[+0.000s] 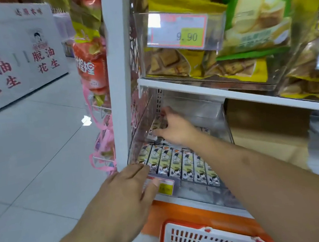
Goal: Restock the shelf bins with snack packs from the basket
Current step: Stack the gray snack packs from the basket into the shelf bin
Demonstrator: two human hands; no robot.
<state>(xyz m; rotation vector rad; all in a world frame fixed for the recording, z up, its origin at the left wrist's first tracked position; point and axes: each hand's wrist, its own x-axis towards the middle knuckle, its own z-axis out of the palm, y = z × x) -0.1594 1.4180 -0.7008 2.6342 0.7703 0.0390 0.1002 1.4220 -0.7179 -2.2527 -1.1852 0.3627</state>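
Your right hand [172, 130] is deep inside the clear plastic shelf bin [211, 115] on the lower white shelf, fingers curled down onto small snack packs [156, 130] at the back; whether it truly grips one, you can't tell from here. Your left hand [127, 192] lies flat and released against the bin's front, thumb on the red-and-yellow price label [166, 186]. A neat row of pale green cartoon-printed packs [181, 163] stands along the front. The red-and-white plastic basket [187, 235] sits just below.
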